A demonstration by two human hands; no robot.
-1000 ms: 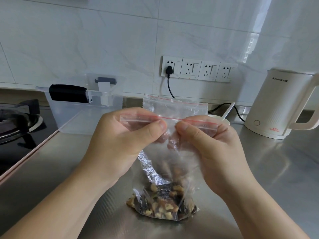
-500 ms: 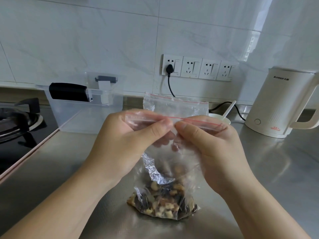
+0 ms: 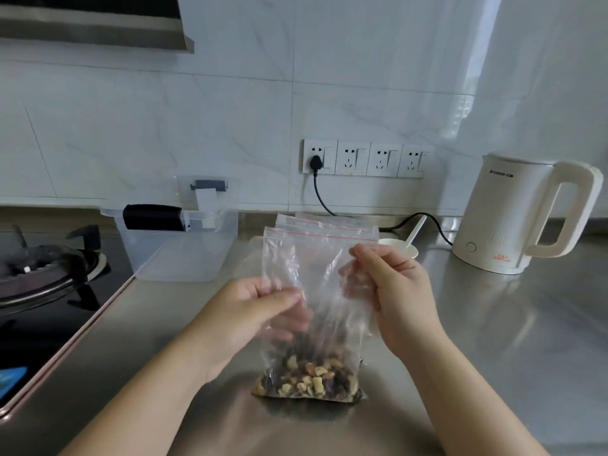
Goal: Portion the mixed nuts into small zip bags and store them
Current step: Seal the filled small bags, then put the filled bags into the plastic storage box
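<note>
A clear zip bag [image 3: 316,271] with a red seal line stands upright on the steel counter [image 3: 493,340], with mixed nuts [image 3: 309,380] settled in its bottom. My left hand [image 3: 250,311] pinches the bag's left side about halfway up. My right hand [image 3: 394,291] grips the right side a little higher. More clear zip bags [image 3: 329,223] show just behind its top edge. The seal strip runs free above both hands.
A clear plastic storage box [image 3: 184,245] with a black-handled lid part stands at the back left. A gas stove [image 3: 42,271] lies at far left. A white kettle [image 3: 523,215] stands at the right, a small white bowl with a spoon [image 3: 403,248] before it. Wall sockets [image 3: 365,158] hold one plug.
Both hands have slid down from the seal strip to the bag's sides. The bag now stands taller and flatter, and the view has tilted upward.
</note>
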